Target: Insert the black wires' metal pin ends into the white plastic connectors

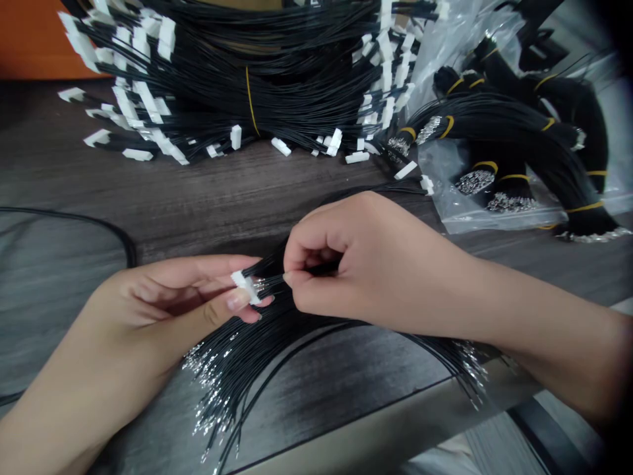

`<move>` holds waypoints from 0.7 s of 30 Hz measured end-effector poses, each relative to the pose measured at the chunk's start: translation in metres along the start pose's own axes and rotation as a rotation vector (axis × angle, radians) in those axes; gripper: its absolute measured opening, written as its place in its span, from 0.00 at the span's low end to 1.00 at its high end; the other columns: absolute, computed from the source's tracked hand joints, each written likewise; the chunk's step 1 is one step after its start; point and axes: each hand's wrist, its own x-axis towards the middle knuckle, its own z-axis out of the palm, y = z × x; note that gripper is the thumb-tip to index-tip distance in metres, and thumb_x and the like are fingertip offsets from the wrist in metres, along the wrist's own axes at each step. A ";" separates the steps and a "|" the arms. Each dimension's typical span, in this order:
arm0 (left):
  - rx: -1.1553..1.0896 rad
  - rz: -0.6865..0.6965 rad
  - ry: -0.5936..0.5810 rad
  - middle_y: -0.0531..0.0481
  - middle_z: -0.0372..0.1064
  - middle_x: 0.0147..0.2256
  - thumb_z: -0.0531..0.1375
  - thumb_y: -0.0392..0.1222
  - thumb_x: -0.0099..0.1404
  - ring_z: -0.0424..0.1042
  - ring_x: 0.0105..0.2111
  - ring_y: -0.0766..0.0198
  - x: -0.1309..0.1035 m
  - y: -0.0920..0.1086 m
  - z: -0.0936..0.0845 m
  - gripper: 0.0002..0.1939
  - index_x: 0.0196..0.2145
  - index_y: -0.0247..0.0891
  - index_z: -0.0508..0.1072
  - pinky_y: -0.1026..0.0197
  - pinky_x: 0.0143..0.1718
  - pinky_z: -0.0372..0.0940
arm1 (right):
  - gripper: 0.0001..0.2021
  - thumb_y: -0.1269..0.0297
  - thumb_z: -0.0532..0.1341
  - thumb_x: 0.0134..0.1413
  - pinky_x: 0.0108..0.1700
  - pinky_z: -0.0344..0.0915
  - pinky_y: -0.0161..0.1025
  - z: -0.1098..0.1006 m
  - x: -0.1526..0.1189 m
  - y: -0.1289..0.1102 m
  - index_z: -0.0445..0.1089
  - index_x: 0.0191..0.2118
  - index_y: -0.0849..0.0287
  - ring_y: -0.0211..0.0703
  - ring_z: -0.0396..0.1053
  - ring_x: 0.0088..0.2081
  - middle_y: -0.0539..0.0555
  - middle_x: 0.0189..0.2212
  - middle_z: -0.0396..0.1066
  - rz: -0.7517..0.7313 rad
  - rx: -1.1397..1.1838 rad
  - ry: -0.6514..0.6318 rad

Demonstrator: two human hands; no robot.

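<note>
My left hand [163, 310] pinches a small white plastic connector [246, 286] between thumb and fingers. Thin black wires with bare metal terminals run up to its right side. Just right of it, my right hand [356, 264] is closed, its thumb and forefinger pinching several of these black wires [273, 282] close to their terminals. I cannot tell how far each terminal sits inside the connector. Beneath both hands a loose bundle of black wires [277, 336] lies across the table, with silvery crimped ends fanned out at the lower left and right.
At the back lies a large pile of black cables [208, 86] with white connectors, partly tied by a yellow band [252, 102]. Tied wire bundles [524, 125] rest on clear plastic bags [450, 204] at the right. The table's front edge [366, 435] crosses the lower right.
</note>
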 end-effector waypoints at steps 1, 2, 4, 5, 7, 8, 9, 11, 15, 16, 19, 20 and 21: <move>-0.002 -0.003 0.000 0.58 0.77 0.24 0.67 0.38 0.52 0.75 0.21 0.73 0.000 0.000 0.000 0.10 0.33 0.50 0.80 0.78 0.28 0.69 | 0.06 0.72 0.61 0.45 0.24 0.52 0.29 0.000 0.000 0.000 0.69 0.20 0.62 0.24 0.58 0.19 0.42 0.16 0.64 0.003 0.001 0.001; -0.003 -0.008 -0.002 0.58 0.77 0.24 0.67 0.38 0.51 0.75 0.21 0.72 0.000 0.000 0.000 0.10 0.33 0.50 0.80 0.78 0.28 0.69 | 0.06 0.72 0.61 0.45 0.24 0.52 0.29 0.000 0.000 0.000 0.69 0.20 0.62 0.24 0.58 0.19 0.42 0.16 0.64 0.005 -0.001 0.000; -0.005 -0.019 -0.002 0.57 0.77 0.23 0.67 0.38 0.51 0.75 0.21 0.72 0.001 0.000 0.000 0.10 0.33 0.49 0.80 0.78 0.27 0.69 | 0.06 0.72 0.61 0.45 0.24 0.52 0.29 -0.001 0.000 0.000 0.69 0.21 0.62 0.24 0.58 0.19 0.42 0.16 0.64 0.008 -0.001 -0.006; -0.007 -0.024 0.001 0.56 0.77 0.22 0.68 0.39 0.50 0.75 0.20 0.72 0.001 0.001 0.000 0.10 0.33 0.49 0.80 0.78 0.26 0.69 | 0.06 0.72 0.61 0.45 0.24 0.53 0.30 -0.001 0.000 0.000 0.69 0.21 0.61 0.25 0.58 0.20 0.42 0.17 0.65 0.009 -0.002 -0.012; -0.015 -0.044 0.005 0.56 0.77 0.22 0.68 0.39 0.50 0.74 0.20 0.71 0.001 0.001 0.000 0.10 0.32 0.48 0.80 0.77 0.25 0.69 | 0.06 0.72 0.60 0.45 0.24 0.53 0.30 -0.002 0.000 0.000 0.69 0.21 0.61 0.25 0.59 0.20 0.43 0.17 0.65 0.009 0.000 -0.019; -0.025 -0.056 0.008 0.55 0.77 0.22 0.68 0.39 0.49 0.74 0.20 0.70 0.001 0.001 0.000 0.10 0.32 0.48 0.80 0.76 0.25 0.70 | 0.06 0.72 0.60 0.45 0.24 0.53 0.30 -0.002 0.000 0.000 0.69 0.21 0.61 0.25 0.59 0.20 0.43 0.17 0.65 0.007 0.001 -0.021; -0.038 -0.069 0.011 0.55 0.77 0.23 0.68 0.39 0.49 0.75 0.20 0.70 0.001 0.001 0.000 0.10 0.32 0.48 0.80 0.75 0.25 0.70 | 0.06 0.72 0.60 0.45 0.24 0.53 0.30 -0.002 0.000 0.000 0.69 0.21 0.61 0.25 0.59 0.21 0.43 0.18 0.65 0.006 0.002 -0.020; -0.059 -0.093 0.012 0.55 0.77 0.23 0.68 0.38 0.49 0.75 0.21 0.69 0.002 0.001 0.000 0.10 0.32 0.47 0.80 0.74 0.26 0.71 | 0.07 0.72 0.60 0.46 0.23 0.53 0.30 -0.002 0.000 0.000 0.69 0.20 0.61 0.25 0.58 0.21 0.43 0.18 0.66 0.007 0.003 -0.024; -0.087 -0.114 0.014 0.54 0.77 0.24 0.69 0.38 0.48 0.75 0.21 0.69 0.003 0.000 0.001 0.10 0.32 0.46 0.80 0.74 0.27 0.71 | 0.07 0.71 0.60 0.46 0.23 0.52 0.30 -0.002 0.000 0.000 0.69 0.20 0.60 0.26 0.58 0.21 0.42 0.18 0.65 0.011 0.001 -0.022; -0.098 -0.117 0.016 0.54 0.77 0.24 0.69 0.38 0.48 0.75 0.21 0.69 0.003 0.000 0.001 0.10 0.32 0.46 0.80 0.74 0.26 0.71 | 0.07 0.71 0.60 0.46 0.23 0.53 0.30 -0.001 0.000 0.000 0.69 0.20 0.60 0.25 0.58 0.21 0.42 0.18 0.65 0.012 0.004 -0.020; -0.123 -0.118 0.017 0.54 0.77 0.23 0.69 0.38 0.47 0.75 0.21 0.69 0.003 0.000 0.000 0.10 0.31 0.47 0.81 0.74 0.26 0.71 | 0.07 0.72 0.61 0.45 0.24 0.53 0.30 -0.001 0.000 0.000 0.69 0.20 0.60 0.25 0.59 0.21 0.42 0.18 0.66 0.016 0.012 -0.012; -0.125 -0.115 0.017 0.55 0.77 0.23 0.69 0.37 0.47 0.75 0.21 0.69 0.003 0.000 0.000 0.10 0.31 0.47 0.81 0.74 0.26 0.70 | 0.07 0.72 0.61 0.45 0.24 0.53 0.30 -0.001 0.000 0.000 0.69 0.20 0.60 0.25 0.58 0.21 0.42 0.17 0.65 0.015 0.012 -0.010; -0.127 -0.113 0.020 0.55 0.77 0.23 0.69 0.37 0.48 0.75 0.21 0.69 0.002 -0.001 -0.001 0.10 0.31 0.47 0.80 0.74 0.26 0.71 | 0.07 0.72 0.61 0.45 0.24 0.53 0.30 -0.001 0.000 -0.001 0.69 0.20 0.60 0.25 0.58 0.21 0.42 0.17 0.65 0.013 0.011 -0.009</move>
